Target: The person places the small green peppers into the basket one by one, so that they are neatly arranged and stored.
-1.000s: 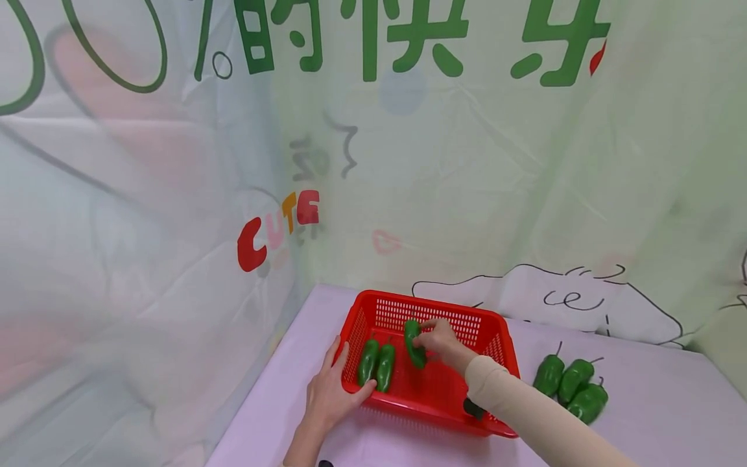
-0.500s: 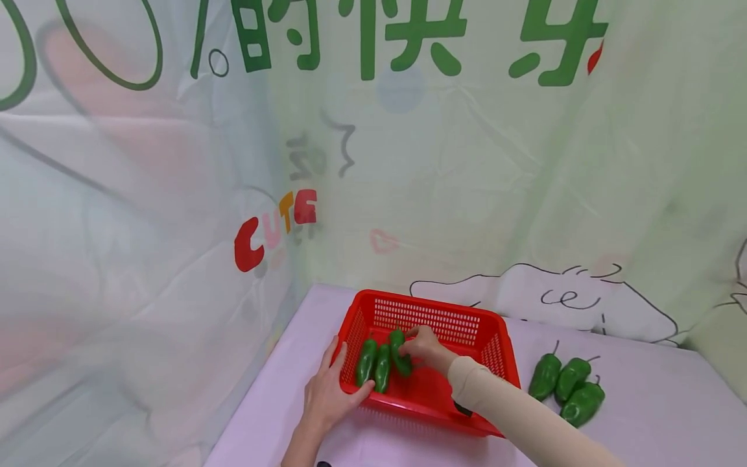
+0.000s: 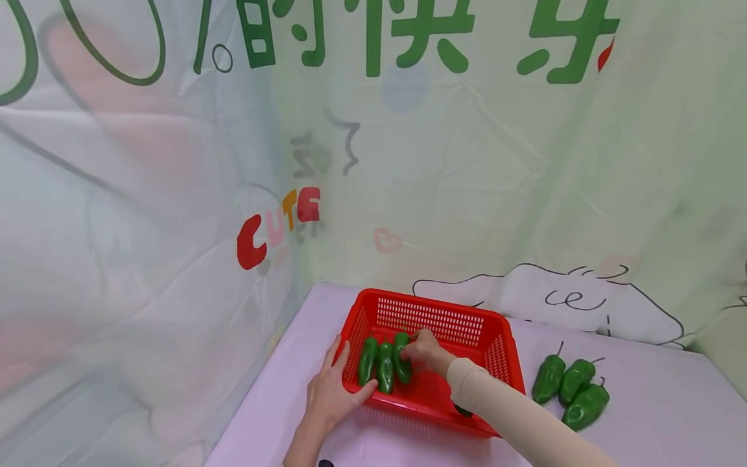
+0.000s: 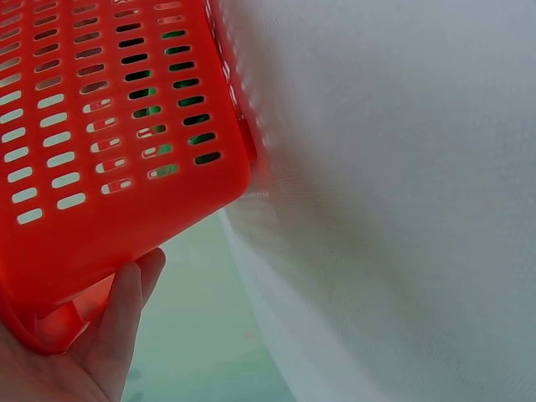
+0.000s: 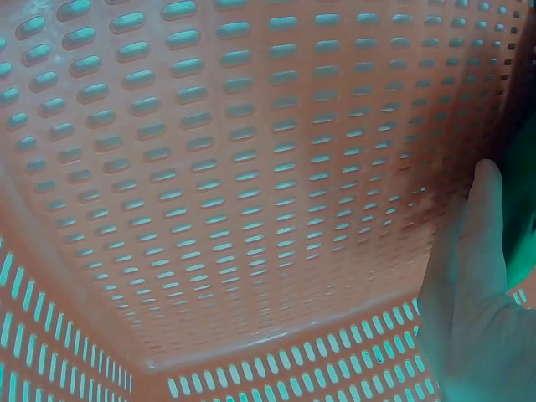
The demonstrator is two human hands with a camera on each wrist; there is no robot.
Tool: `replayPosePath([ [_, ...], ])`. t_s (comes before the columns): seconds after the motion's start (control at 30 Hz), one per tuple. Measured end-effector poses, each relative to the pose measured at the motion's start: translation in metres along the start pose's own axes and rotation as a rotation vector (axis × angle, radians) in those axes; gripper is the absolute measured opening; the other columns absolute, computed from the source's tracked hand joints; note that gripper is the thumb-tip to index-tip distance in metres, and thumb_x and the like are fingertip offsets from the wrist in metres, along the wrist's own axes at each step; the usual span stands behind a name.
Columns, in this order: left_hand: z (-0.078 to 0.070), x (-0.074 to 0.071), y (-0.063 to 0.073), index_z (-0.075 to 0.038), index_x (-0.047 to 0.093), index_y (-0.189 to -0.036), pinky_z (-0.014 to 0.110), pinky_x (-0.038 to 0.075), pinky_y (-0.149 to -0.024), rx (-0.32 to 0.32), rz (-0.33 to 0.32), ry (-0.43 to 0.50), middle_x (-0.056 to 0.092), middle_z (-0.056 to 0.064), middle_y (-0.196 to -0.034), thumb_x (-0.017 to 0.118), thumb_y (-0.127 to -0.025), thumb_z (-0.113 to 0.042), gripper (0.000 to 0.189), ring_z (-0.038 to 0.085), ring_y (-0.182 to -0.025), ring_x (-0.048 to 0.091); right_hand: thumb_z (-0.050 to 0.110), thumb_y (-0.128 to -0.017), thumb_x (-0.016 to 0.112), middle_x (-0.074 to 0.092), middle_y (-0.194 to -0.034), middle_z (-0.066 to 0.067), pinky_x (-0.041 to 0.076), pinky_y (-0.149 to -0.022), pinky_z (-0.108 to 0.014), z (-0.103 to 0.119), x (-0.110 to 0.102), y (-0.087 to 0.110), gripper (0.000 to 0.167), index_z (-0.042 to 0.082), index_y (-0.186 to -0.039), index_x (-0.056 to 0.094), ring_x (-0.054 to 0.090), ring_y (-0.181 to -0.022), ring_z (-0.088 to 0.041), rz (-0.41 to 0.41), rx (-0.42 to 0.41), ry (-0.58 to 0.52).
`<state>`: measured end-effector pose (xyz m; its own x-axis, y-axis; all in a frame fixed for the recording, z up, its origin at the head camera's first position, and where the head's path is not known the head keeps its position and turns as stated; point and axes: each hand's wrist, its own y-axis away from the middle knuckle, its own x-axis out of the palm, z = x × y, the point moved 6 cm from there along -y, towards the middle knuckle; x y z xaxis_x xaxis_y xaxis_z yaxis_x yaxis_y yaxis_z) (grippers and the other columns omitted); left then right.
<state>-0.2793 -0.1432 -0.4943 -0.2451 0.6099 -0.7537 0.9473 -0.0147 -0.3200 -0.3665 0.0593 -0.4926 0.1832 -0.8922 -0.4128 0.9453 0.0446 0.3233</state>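
A red plastic basket (image 3: 423,408) with slotted walls stands on the table. My left hand (image 3: 334,389) grips its near left corner, thumb over the rim and the other fingers along the outside; the left wrist view shows this hand (image 4: 109,335) under the basket's edge. Inside, two green peppers (image 3: 367,361) (image 3: 385,368) lie side by side at the left. Just right of them, my right hand (image 3: 426,351) holds a third green pepper (image 3: 401,370) between thumb and fingers, close over the basket floor. In the right wrist view, the green pepper (image 5: 521,201) is partly cut off by the frame edge.
Several more green peppers (image 3: 578,383) lie grouped on the pale table (image 3: 653,402) right of the basket. Printed curtain sheets (image 3: 152,272) rise close at the left and behind. A dark object (image 3: 463,410) shows beneath my right forearm.
My right hand has moved left and lower with the green pepper, bringing it beside the other two. The left hand stays at the basket's corner.
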Motion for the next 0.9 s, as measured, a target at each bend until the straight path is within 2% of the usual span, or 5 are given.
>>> replayPosePath([
  [0.1,0.000,0.000,0.000,-0.007,0.044,-0.149,0.046,0.054,-0.078,0.002,-0.004,0.002,0.032,0.005,-0.158,0.072,-0.077,-0.058,0.092,0.025,-0.086,0.063,-0.008,-0.082,0.065,0.061,-0.101,-0.025,0.058,-0.073,-0.050,-0.002,0.001,0.000,0.040,-0.019,-0.117,0.051,0.066,-0.084,-0.033,0.004,0.003,0.028],
  [0.3,0.001,0.001,-0.001,-0.007,0.044,-0.149,0.049,0.053,-0.080,-0.007,0.005,0.015,0.032,0.006,-0.158,0.072,-0.077,-0.058,0.093,0.027,-0.094,0.063,-0.008,-0.082,0.065,0.062,-0.083,-0.017,0.059,-0.070,-0.048,-0.002,0.004,0.005,0.008,-0.011,-0.088,0.060,0.066,-0.071,-0.028,0.035,-0.013,0.065],
  [0.37,0.002,0.001,-0.001,-0.007,0.043,-0.149,0.049,0.053,-0.081,-0.012,0.009,0.014,0.031,0.006,-0.158,0.072,-0.076,-0.058,0.093,0.027,-0.094,0.063,-0.009,-0.081,0.065,0.061,-0.082,-0.017,0.059,-0.070,-0.049,-0.002,0.005,0.007,0.008,-0.010,-0.086,0.059,0.066,-0.070,-0.028,0.041,-0.016,0.058],
  [0.67,-0.001,-0.001,0.000,-0.007,0.043,-0.149,0.049,0.053,-0.081,-0.001,0.010,0.018,0.031,0.006,-0.158,0.072,-0.077,-0.057,0.092,0.028,-0.094,0.063,-0.004,-0.083,0.069,0.064,-0.094,-0.023,0.058,-0.074,-0.049,-0.002,0.000,0.007,0.022,-0.011,-0.098,0.055,0.070,-0.085,-0.037,0.051,0.045,0.049],
  [0.9,-0.001,-0.002,0.000,-0.005,0.046,-0.147,0.044,0.054,-0.074,0.027,-0.022,-0.013,0.034,0.008,-0.156,0.070,-0.078,-0.060,0.092,0.025,-0.089,0.064,0.007,-0.090,0.066,0.060,-0.105,-0.026,0.057,-0.076,-0.052,0.011,-0.008,0.013,0.032,-0.012,-0.111,0.052,0.067,-0.094,-0.043,0.078,0.028,0.092],
])
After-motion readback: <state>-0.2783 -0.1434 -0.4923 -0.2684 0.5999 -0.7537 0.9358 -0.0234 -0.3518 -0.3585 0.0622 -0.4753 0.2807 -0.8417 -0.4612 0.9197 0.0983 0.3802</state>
